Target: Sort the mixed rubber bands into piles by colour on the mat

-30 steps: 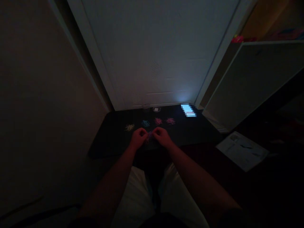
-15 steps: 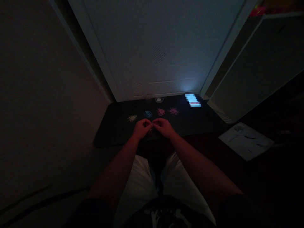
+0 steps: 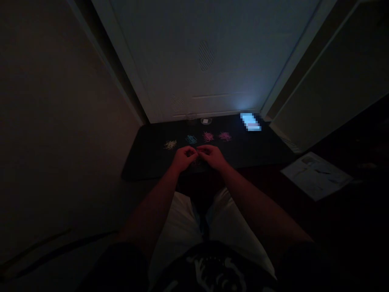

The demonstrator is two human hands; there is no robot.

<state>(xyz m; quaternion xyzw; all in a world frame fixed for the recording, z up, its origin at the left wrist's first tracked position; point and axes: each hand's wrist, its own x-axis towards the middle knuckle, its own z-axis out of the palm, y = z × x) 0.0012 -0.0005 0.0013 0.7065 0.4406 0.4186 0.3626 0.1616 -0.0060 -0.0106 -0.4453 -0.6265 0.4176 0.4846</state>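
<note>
My left hand (image 3: pixel 184 157) and my right hand (image 3: pixel 212 156) meet fingertip to fingertip over the front part of a dark low table (image 3: pixel 152 162). Both are closed in a pinch; whatever they hold is too small and dim to make out. Just beneath the fingers lie some thin reddish sticks (image 3: pixel 196 162), partly hidden by the hands. Beyond them, small heaps of thin short sticks form a row: a cream heap (image 3: pixel 170 144), a blue heap (image 3: pixel 191 139), a pink heap (image 3: pixel 208 136) and a purplish-pink heap (image 3: pixel 225 136).
At the table's back stand a small round clear container (image 3: pixel 206 121) with a white patch and a fainter clear one (image 3: pixel 191 118). A glowing phone (image 3: pixel 251 121) lies at the back right. A pale panel (image 3: pixel 182 61) rises behind; a printed sheet (image 3: pixel 316 175) lies right.
The camera view has tipped slightly, so the table and heaps sit a little higher in the picture. Both hands stay pinched together at the same spot over the table.
</note>
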